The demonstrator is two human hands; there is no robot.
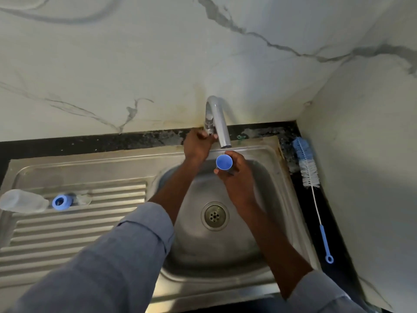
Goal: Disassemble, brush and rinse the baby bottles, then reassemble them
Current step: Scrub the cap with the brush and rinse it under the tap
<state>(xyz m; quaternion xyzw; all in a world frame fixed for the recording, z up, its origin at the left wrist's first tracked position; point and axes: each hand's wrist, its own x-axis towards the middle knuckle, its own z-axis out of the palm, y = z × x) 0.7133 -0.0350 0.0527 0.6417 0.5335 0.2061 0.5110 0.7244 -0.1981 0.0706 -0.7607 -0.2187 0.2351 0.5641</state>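
Observation:
My right hand (pixel 237 175) grips a small blue cap (pixel 224 162) with its round opening facing up, right under the spout of the steel tap (pixel 220 123). No water runs from the spout. My left hand (pixel 197 144) reaches to the base of the tap, fingers curled round its handle (pixel 209 126). On the ribbed drainboard at the left lie a clear bottle body (pixel 22 201) on its side, a blue screw ring (pixel 61 201) and a clear teat (pixel 84 199) beside it.
The steel sink (pixel 266 199) has a round basin with a drain (pixel 214 216) in its middle. A blue and white bottle brush (pixel 310 177) lies on the dark counter strip at the right, next to the marble wall. A marble wall rises behind the tap.

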